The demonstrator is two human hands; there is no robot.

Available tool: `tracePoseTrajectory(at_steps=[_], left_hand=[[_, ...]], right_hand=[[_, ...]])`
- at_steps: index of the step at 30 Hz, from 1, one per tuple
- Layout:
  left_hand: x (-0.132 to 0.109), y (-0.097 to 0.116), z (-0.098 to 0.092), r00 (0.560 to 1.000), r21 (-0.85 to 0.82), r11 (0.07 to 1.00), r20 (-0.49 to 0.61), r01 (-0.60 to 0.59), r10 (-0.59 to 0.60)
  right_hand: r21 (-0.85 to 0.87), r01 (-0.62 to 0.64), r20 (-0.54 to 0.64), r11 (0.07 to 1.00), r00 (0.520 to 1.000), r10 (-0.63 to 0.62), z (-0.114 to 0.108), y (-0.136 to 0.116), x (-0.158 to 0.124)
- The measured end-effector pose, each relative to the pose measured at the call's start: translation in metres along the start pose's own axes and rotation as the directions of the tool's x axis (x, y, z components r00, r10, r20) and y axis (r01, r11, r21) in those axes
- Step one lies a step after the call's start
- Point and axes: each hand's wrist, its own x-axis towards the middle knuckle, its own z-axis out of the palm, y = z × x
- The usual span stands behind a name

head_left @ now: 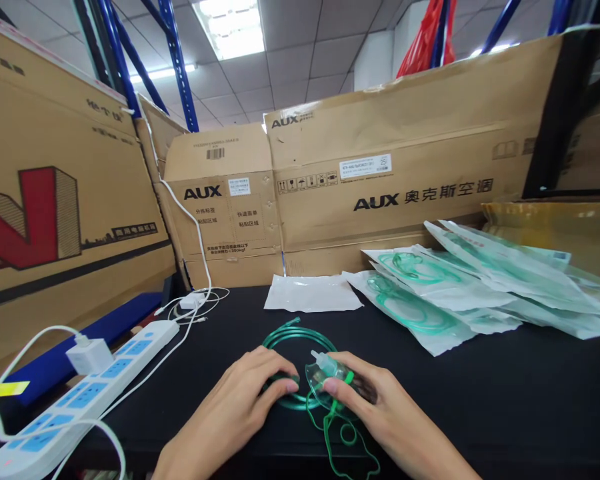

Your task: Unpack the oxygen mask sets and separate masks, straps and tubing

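Note:
A clear green oxygen mask (pixel 325 377) with a coil of green tubing (pixel 295 340) lies on the black table (pixel 480 393) near its front edge. My left hand (pixel 245 407) rests on the coil, its fingers curled down and pinching the tube. Fingers of my right hand (pixel 375 407) press on the mask and hold it. A green elastic strap (pixel 345 440) trails from the mask toward me. An empty flat white pouch (pixel 313 293) lies just beyond the coil.
Several sealed pouches with green masks (pixel 430 300) are piled at the right. A white power strip (pixel 80 393) with a plugged charger and cables lies at the left. Large AUX cardboard boxes (pixel 405 173) wall in the back and left.

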Motion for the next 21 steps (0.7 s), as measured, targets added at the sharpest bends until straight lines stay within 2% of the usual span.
tracePoseTrajectory(at_steps=[3,7,13,21], left_hand=[[0.017,0.010,-0.011,0.998,-0.068,0.996,0.020,0.062,-0.061],[0.036,0.016,-0.022,0.998,-0.102,0.995,0.055,0.023,-0.017],[0.042,0.009,-0.014,1.000,-0.221,0.975,0.004,-0.026,0.028],[0.049,0.005,-0.012,0.997,-0.333,0.940,-0.013,-0.072,0.072]], right_hand=[[0.127,-0.041,0.019,0.991,0.999,0.039,-0.001,0.000,0.003],[0.196,-0.066,0.020,0.978,0.998,0.063,-0.002,0.003,0.006],[0.190,-0.068,0.034,0.980,0.997,0.062,-0.003,0.003,0.007],[0.193,-0.102,-0.030,0.976,0.994,0.110,-0.001,0.002,0.007]])
